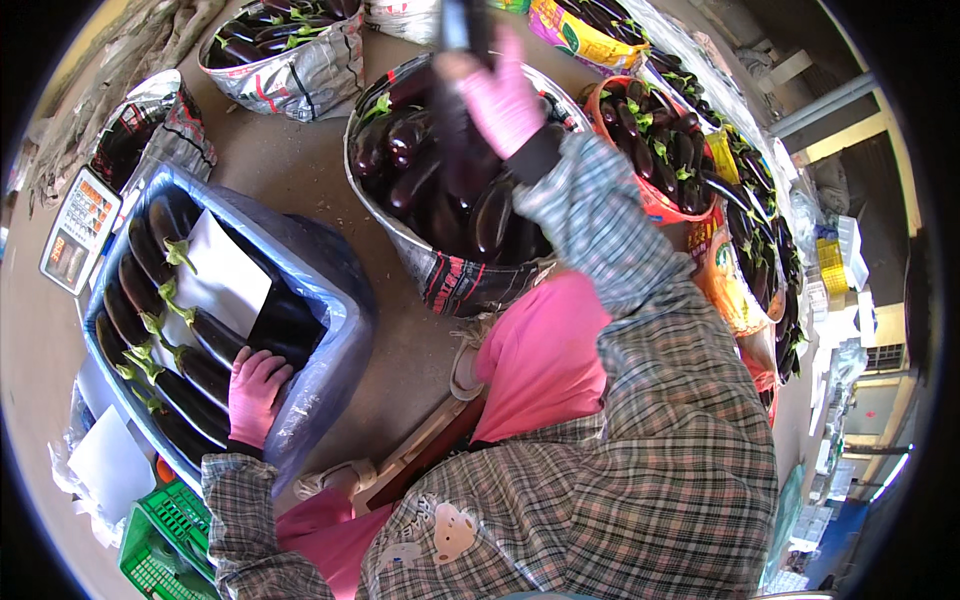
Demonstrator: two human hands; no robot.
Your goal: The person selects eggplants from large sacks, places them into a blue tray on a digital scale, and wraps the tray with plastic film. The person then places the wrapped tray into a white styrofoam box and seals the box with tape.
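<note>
My left hand (256, 394), in a pink glove, rests at the near inner edge of a blue plastic-lined crate (334, 289). Its bent fingers touch the ends of glossy purple eggplants (191, 420); whether they grip one is hidden. Rows of eggplants with green stems lie in the crate, and a white paper sheet (234, 281) covers part of the contents. Over a round woven bag (469, 289) full of eggplants, my right hand (506, 101) is raised and blurred by motion. A dark eggplant (465, 30) appears between its thumb and fingers.
A digital scale display (81, 231) stands left of the crate. Other eggplant-filled bags (300, 82) and a red-rimmed bag (652, 202) surround me. A partly filled bag (180, 135) sits behind the crate. White paper (112, 457) and a green basket (169, 525) lie at lower left.
</note>
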